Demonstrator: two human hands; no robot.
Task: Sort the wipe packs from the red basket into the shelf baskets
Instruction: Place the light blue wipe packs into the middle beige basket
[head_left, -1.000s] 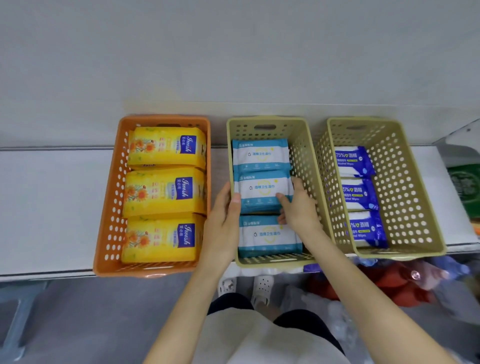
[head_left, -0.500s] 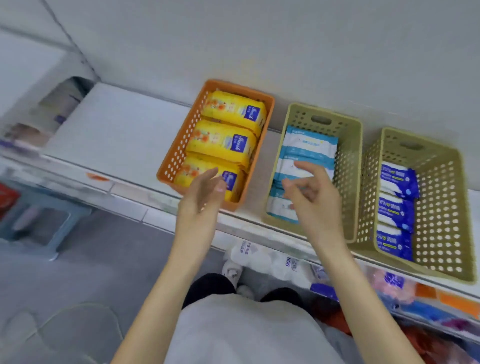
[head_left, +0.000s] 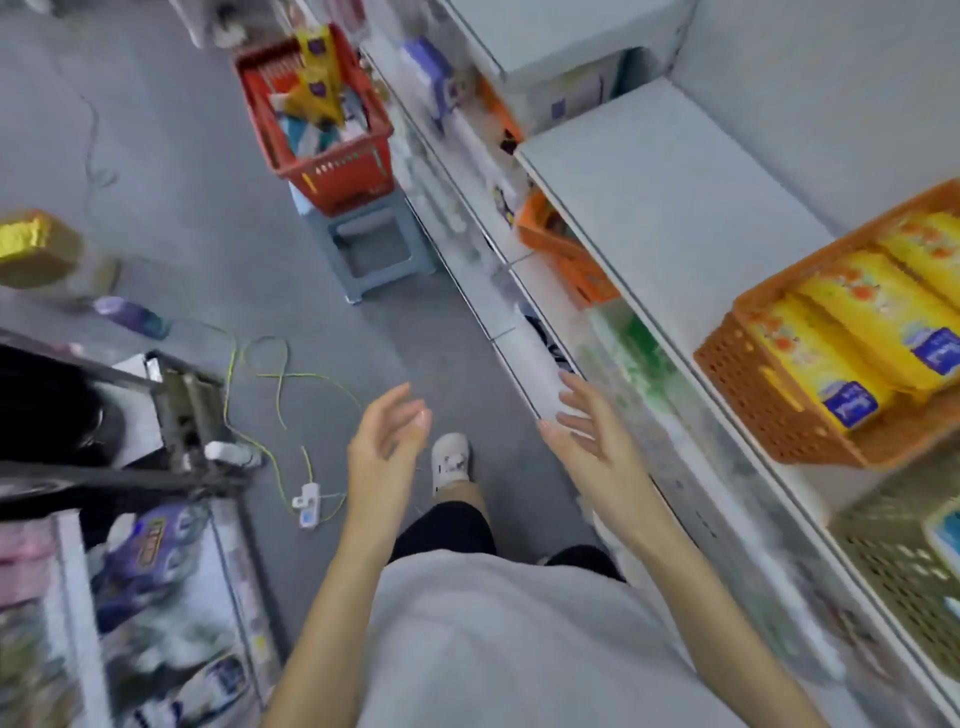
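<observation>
Hands have left the shelf baskets; red basket (head_left: 332, 171) holds mixed packs.

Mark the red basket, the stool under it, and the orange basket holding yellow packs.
red basket (head_left: 340, 174): head view, on its front wall.
stool (head_left: 413, 234): head view, on its right-hand leg.
orange basket (head_left: 769, 410): head view, on its perforated near wall, at the frame's right.

We record:
- A grey floor (head_left: 208, 223) forming an aisle between two rows of shelving.
- White tiered shelving (head_left: 670, 208) on our right, with a white back panel (head_left: 831, 78) behind it.
- A pale blue plastic stool (head_left: 387, 275) on the floor, just beside the shelving's foot.
- A yellow-green cable (head_left: 279, 387) looped loosely across the floor near a white power strip (head_left: 307, 503).
- A dark metal rack (head_left: 182, 410) on our left, blurred.
- Even, soft light.
</observation>
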